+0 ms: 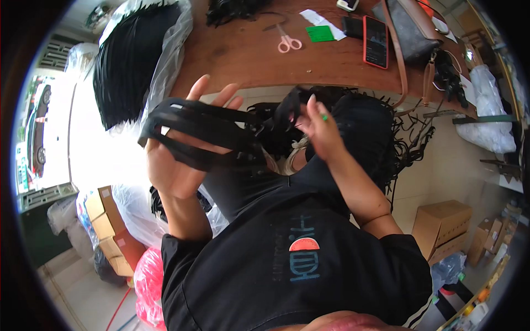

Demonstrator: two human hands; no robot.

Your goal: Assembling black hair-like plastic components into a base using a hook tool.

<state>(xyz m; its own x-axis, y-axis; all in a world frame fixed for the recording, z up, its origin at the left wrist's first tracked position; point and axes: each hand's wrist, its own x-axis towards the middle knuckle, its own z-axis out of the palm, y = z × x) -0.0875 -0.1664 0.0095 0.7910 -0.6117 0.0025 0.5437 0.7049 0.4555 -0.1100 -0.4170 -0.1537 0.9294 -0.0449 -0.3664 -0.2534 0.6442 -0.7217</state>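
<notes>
My left hand [179,165] is raised palm up, fingers spread, with several flat black straps [199,124] looped round it in long bands. Across from it, my right hand [320,129] pinches a part of the same black material, slightly blurred; a small green spot shows on one finger. Between the hands the straps run together into a dark bunch, and where each one ends is hard to make out. More thin black strips [411,138] hang in a tangled heap beside my right leg. Black cloth covers my lap.
A brown wooden table [237,60] stands ahead, bearing pink-handled scissors [288,43], a green card [320,33], a red-edged phone [375,42] and a handbag [411,33]. Far left is a plastic-wrapped bundle of black strips [130,66]. Cardboard boxes [441,223] stand on the floor at right.
</notes>
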